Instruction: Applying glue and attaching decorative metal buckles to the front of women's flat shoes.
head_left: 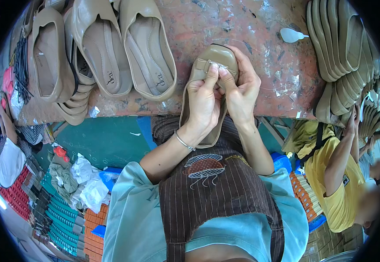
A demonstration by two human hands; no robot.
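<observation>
Both forearms rise from the lower edge and meet over the tabletop (pixel 277 65) edge. The left hand (pixel 204 98), a thin bangle at its wrist, curls round the side of a beige shoe (pixel 216 54), its thumb and forefinger pinching a small sparkling ornament (pixel 218 66) on the toe strap. The right hand (pixel 241 89) cups the other side, its fingers pressed together on the same ornament. The shoe is a flat slip-on, toe pointing away, its toe over the worn reddish tabletop and its heel hanging toward the lap.
</observation>
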